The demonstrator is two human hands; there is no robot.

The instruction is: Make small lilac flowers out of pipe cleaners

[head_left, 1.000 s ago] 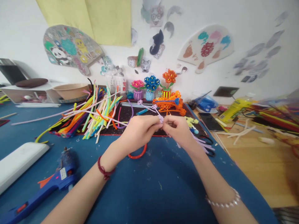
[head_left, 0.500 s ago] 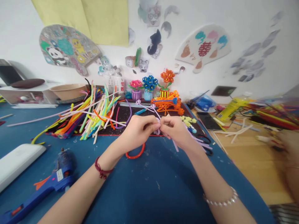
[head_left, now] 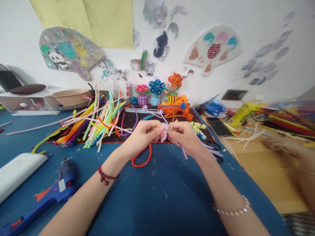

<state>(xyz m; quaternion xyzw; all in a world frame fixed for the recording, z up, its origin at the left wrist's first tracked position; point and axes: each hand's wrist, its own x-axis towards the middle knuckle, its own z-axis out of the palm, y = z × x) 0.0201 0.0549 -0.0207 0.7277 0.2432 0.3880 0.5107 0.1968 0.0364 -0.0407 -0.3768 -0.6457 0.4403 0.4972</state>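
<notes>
Between my two hands is a light purple pipe cleaner [head_left: 164,132], bent into small petal-like loops, with a straight end slanting down below my right hand. My left hand [head_left: 149,133] pinches the loops from the left, thumb against the fingers. From the other side my right hand [head_left: 183,135] grips the same piece, its fingers curled and partly hiding it. Just below my left hand lie red-handled scissors [head_left: 145,160]. Two finished-looking light purple loops on stems [head_left: 159,112] rest on the dark mat [head_left: 115,139] behind my hands.
A heap of coloured pipe cleaners [head_left: 105,114] lies left. A blue glue gun [head_left: 61,186] and a white device [head_left: 19,173] are nearer on that side. Small pots of pipe-cleaner flowers [head_left: 157,91] stand at the back. At right, another person's hand [head_left: 283,146] reaches over a wooden table [head_left: 265,177].
My fingers have parted slightly around the purple loops, so more of them shows. The other person's hand has moved further into view over the wooden table.
</notes>
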